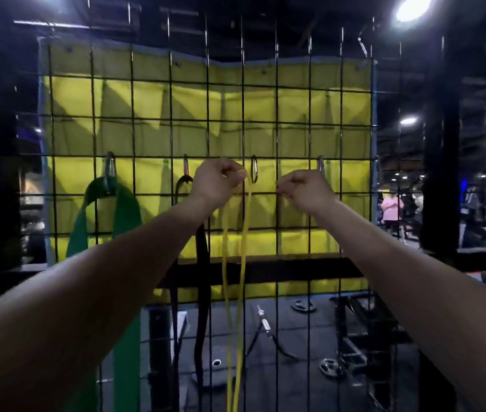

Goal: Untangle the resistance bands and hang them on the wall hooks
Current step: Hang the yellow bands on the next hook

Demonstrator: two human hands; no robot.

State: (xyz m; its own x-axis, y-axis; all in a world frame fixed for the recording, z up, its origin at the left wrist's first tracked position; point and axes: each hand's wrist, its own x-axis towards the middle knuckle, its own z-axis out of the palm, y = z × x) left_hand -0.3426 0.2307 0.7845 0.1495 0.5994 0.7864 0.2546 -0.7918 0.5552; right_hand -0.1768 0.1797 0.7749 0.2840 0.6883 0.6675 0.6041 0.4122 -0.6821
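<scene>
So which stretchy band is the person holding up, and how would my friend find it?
Look at the black wire grid with the yellow cloth behind it. Near its middle the left hand pinches the yellow band beside a metal clip. It is the thinnest band; the green band and black band already hang from clips.

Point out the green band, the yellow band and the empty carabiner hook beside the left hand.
green band [127, 212], head view: on its right strap below the hook.
yellow band [243, 263], head view: on its hanging right strand.
carabiner hook [254, 169], head view: on its metal loop.
</scene>
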